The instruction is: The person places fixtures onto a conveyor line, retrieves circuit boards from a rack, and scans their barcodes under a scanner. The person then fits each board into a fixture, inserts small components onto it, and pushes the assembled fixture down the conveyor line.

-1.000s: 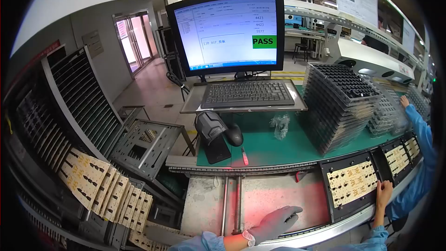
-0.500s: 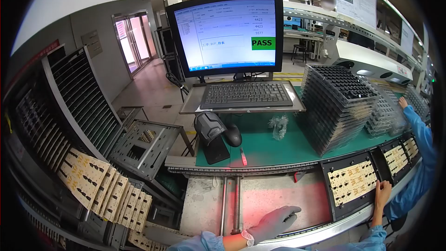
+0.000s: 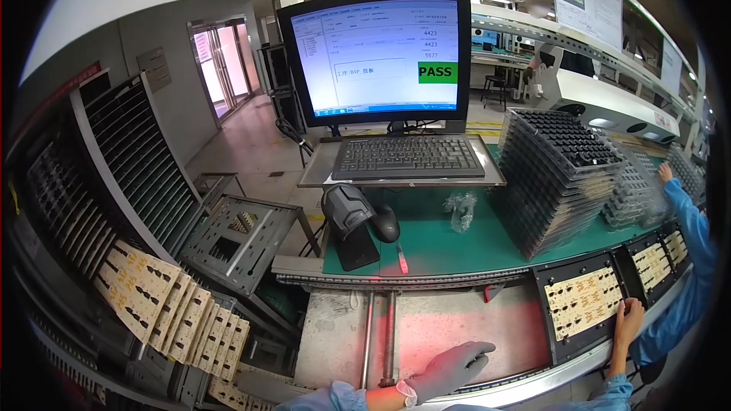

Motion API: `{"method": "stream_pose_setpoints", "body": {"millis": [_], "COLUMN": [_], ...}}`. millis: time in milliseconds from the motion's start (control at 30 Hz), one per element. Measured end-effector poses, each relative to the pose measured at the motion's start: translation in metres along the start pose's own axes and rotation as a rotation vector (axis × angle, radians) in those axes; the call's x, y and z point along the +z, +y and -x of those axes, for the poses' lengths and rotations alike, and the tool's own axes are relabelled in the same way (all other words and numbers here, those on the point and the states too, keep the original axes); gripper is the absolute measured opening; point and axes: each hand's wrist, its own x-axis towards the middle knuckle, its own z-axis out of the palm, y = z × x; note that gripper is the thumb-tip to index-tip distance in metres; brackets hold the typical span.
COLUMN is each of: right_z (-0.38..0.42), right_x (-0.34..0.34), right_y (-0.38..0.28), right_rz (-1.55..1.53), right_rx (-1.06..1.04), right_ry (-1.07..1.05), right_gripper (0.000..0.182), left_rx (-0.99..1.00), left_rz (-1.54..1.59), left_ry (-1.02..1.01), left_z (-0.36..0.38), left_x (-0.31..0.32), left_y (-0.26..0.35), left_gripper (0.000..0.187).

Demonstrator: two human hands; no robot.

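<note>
My left hand (image 3: 454, 371), in a grey glove, hovers over the conveyor gap, its fingers stretched out and nothing between them. On the right, my bare right hand (image 3: 628, 323) has its fingers curled on the near right edge of a black carrier frame (image 3: 558, 335). A cream circuit board panel (image 3: 585, 303) with dark parts lies in that frame. Beyond it, more cream panels (image 3: 652, 265) sit in another black carrier. Red light falls on the metal bed (image 3: 472, 327) around my left hand.
A monitor (image 3: 381, 61) showing PASS stands behind a keyboard (image 3: 407, 157). A scanner (image 3: 347, 209) and mouse (image 3: 384, 224) are on the green mat (image 3: 434, 247). Stacked clear trays (image 3: 556, 190) stand right; racked boards (image 3: 141, 289) left. A co-worker's sleeve (image 3: 685, 209) is at far right.
The whole view has shifted slightly. My right hand's fingers are more curled at the carrier's edge. My left hand has hardly moved.
</note>
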Motion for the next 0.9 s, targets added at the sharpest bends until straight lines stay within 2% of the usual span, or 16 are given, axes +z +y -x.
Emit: {"method": "stream_pose_setpoints", "body": {"millis": [100, 167, 300, 367, 567, 900], "right_z": [-0.001, 0.003, -0.001, 0.0, 0.001, -0.001], "right_x": [-0.011, -0.007, 0.001, -0.001, 0.002, -0.005], "right_y": [-0.013, -0.006, 0.008, 0.004, 0.009, 0.002], "right_rz": [-0.022, -0.028, -0.045, -0.042, -0.046, -0.06], "right_rx": [0.018, 0.032, 0.016, 0.021, 0.021, 0.008], "right_ry": [-0.007, -0.002, 0.024, 0.013, 0.022, 0.095], "right_gripper": [0.015, 0.015, 0.015, 0.015, 0.014, 0.013], "left_rx": [-0.024, 0.078, 0.052, 0.103, 0.029, 0.026], "left_rz": [0.038, 0.011, -0.009, -0.016, -0.005, -0.003], "left_ry": [-0.005, 0.029, 0.015, 0.061, 0.003, -0.006], "left_z": [0.003, 0.002, -0.001, -0.001, 0.002, 0.002], "left_x": [-0.001, 0.003, 0.004, 0.008, 0.001, -0.002], "left_y": [-0.001, -0.005, -0.007, -0.014, -0.001, 0.0], "left_gripper": [0.035, 0.035, 0.036, 0.036, 0.036, 0.036]}}
